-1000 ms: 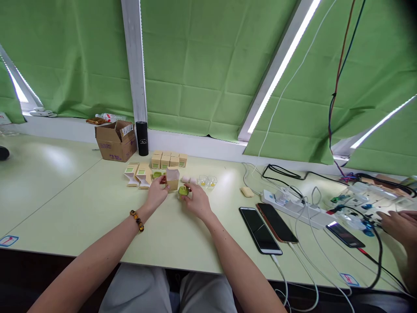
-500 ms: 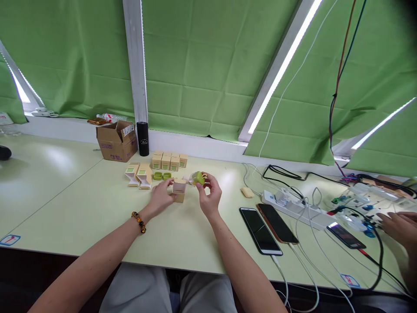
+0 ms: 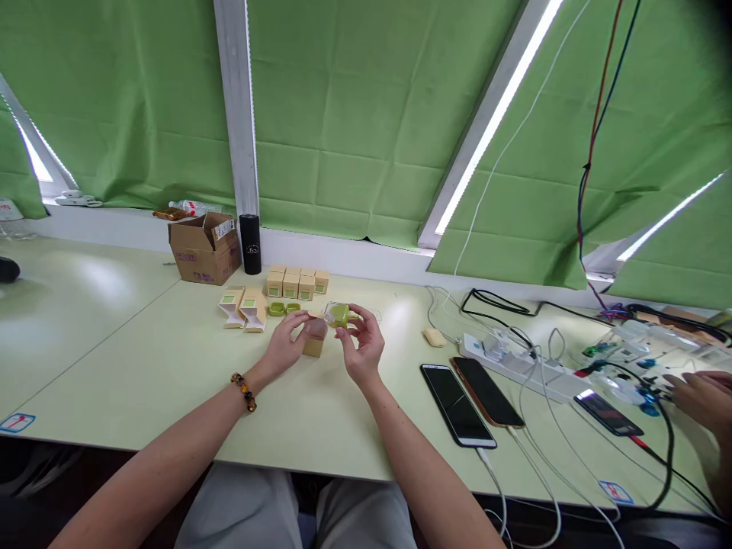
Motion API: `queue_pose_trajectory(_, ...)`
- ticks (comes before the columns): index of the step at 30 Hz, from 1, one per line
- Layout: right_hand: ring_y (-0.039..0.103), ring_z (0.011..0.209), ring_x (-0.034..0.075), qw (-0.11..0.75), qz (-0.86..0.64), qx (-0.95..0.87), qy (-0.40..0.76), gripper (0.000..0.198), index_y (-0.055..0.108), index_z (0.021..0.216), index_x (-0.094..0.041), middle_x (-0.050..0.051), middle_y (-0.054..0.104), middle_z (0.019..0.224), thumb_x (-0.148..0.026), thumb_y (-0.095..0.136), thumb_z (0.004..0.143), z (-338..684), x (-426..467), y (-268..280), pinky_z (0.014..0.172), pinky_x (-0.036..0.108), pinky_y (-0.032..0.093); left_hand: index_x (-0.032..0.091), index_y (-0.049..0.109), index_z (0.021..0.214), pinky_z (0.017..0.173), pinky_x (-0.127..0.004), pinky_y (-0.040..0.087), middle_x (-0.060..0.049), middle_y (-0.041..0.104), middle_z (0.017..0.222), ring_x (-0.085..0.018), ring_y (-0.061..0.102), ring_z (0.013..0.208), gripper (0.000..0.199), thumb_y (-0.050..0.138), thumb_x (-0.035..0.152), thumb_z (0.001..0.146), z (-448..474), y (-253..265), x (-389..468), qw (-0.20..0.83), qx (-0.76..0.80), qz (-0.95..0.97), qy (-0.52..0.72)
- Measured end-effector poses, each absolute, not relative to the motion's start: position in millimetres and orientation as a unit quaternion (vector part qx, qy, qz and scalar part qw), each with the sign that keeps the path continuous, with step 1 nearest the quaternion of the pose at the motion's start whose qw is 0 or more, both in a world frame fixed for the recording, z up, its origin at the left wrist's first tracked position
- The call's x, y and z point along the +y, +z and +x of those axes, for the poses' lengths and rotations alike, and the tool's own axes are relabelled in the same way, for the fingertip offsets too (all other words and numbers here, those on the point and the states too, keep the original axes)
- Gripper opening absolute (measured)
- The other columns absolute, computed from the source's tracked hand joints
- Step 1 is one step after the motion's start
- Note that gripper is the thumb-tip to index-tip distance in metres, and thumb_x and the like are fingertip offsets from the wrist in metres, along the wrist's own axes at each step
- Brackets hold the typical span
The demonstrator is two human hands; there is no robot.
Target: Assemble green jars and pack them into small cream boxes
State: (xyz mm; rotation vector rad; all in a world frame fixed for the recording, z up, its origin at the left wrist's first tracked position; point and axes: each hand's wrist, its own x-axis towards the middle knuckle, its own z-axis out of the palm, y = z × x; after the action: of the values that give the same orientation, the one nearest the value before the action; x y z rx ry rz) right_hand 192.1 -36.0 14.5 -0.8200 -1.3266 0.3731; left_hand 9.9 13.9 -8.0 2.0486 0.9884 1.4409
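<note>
Looking down, head view: two bare hands meet above a pale table point(image 3: 171, 366).
Right hand point(image 3: 364, 348): fingertips and thumb pinch a green-and-clear plastic case point(image 3: 341, 314), lifted off the table.
Plastic case: green part toward the right hand, clear end toward the carton, just beside the carton's top; whether the two touch, I cannot tell.
Left hand point(image 3: 284, 342): thumb and fingers grasp a small cardboard carton point(image 3: 312, 348) at its upper left.
Carton: upright, top open, flap raised near the left fingertips; its inside is too small to make out.
Bracelet point(image 3: 244, 392): dark and amber beads round the left wrist.
Green trays point(image 3: 284, 309): two, side by side, just beyond the left hand.
Opened cartons point(image 3: 253, 310): two, lying left of the trays.
Closed cartons point(image 3: 290, 284): grouped behind the trays, little green squares on their fronts.
Back edge: a larger cardboard box point(image 3: 200, 258) with raised flaps, a black tumbler point(image 3: 250, 245) just beside it.
Right side: two phones point(image 3: 458, 406) close together, near a white power strip point(image 3: 518, 366).
Far right: another person's hand point(image 3: 701, 398) among cables and clear plastic parts.
</note>
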Motion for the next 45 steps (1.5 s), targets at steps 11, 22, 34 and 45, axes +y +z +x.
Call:
queue_pose_trajectory(11,0.073,0.088,0.019,0.604,-0.388,-0.678,0.157,0.038,0.057,0.125,-0.026,0.008,0.07,0.121,-0.027,0.068,0.088,187,-38,15,0.061,0.029,0.06,0.023,0.07,0.122,0.112,-0.048,0.047,-0.01,0.069,0.135,-0.028,0.061,0.127,0.036,0.056,0.023,0.089,11,0,7,0.307,0.327,0.723,0.525)
queue_pose_trajectory(22,0.066,0.082,0.02,0.453,-0.452,-0.762,0.098,0.037,0.057,0.116,-0.024,0.006,0.07,0.113,-0.016,0.063,0.08,197,-36,16,0.065,0.032,0.053,0.02,0.07,0.127,0.108,-0.044,0.049,-0.008,0.07,0.134,-0.024,0.064,0.115,0.061,0.049,0.011,0.071,10,-2,9,0.334,0.353,0.703,0.519)
queue_pose_trajectory(34,0.059,0.101,0.028,0.409,-0.446,-0.791,0.091,0.038,0.057,0.112,-0.027,0.008,0.066,0.11,-0.011,0.064,0.078,197,-35,15,0.067,0.037,0.054,0.02,0.07,0.129,0.11,-0.041,0.048,-0.008,0.069,0.136,-0.022,0.063,0.113,0.065,0.049,0.008,0.069,10,-6,11,0.347,0.347,0.699,0.52)
queue_pose_trajectory(45,0.062,0.106,0.024,0.463,-0.456,-0.756,0.079,0.019,0.068,0.099,-0.026,0.009,0.06,0.123,-0.018,0.052,0.097,185,-33,6,0.075,0.037,0.055,0.019,0.071,0.129,0.112,-0.043,0.046,-0.009,0.069,0.135,-0.026,0.061,0.124,0.062,0.049,0.011,0.072,12,-6,9,0.367,0.347,0.688,0.521)
